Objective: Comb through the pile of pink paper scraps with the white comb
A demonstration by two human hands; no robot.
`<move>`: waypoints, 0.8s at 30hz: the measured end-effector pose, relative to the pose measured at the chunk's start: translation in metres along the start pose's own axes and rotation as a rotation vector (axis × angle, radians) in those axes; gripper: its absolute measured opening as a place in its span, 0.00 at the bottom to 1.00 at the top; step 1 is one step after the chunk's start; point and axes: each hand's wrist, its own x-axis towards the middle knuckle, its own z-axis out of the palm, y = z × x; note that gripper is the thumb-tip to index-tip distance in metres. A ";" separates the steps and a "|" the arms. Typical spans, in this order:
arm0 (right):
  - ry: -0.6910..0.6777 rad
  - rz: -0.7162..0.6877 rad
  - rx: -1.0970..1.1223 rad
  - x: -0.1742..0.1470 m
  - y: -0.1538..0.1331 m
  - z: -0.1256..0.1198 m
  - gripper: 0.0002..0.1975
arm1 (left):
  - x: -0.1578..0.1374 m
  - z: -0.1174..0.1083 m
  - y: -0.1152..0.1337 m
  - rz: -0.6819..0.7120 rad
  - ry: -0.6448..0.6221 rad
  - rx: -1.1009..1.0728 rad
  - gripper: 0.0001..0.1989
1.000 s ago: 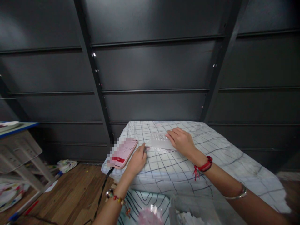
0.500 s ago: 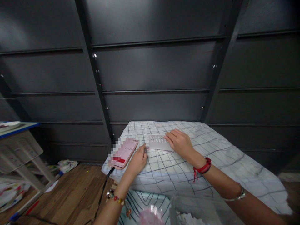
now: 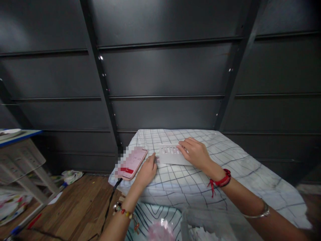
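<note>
A white flat card or tray [image 3: 173, 159] lies on the checked cloth, with a row of small pale pieces along its upper part. My right hand [image 3: 195, 152] is closed over its right end, thumb and fingers bent together at the row; what lies under the fingertips is hidden. Just left of the tray, my left hand [image 3: 147, 169] rests on the cloth with its fingers drawn together. Something small and pinkish shows at its fingertips, too small to name. Beside that hand lies a pink phone [image 3: 134, 165] with a lit screen, a black cable at its lower end.
The checked cloth [image 3: 238, 174] covers a low surface against a dark panelled wall [image 3: 165, 73]. Nearer me are a clear plastic bin [image 3: 185, 227] with white scraps and a pink plastic bag [image 3: 162, 231]. A blue-edged table [image 3: 25, 135] stands left.
My right hand has shifted slightly right, and more of the white tray's right end shows below it. My left hand and the phone stay in nearly the same place.
</note>
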 end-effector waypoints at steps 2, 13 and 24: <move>0.022 0.009 0.010 0.000 0.000 -0.002 0.12 | 0.000 0.000 0.000 -0.002 0.004 -0.004 0.23; 0.033 0.026 0.015 -0.003 0.000 0.001 0.12 | 0.000 0.001 -0.002 0.018 0.028 -0.021 0.24; 0.023 0.002 -0.030 0.001 -0.006 0.010 0.12 | 0.000 0.002 -0.003 0.009 0.016 -0.002 0.25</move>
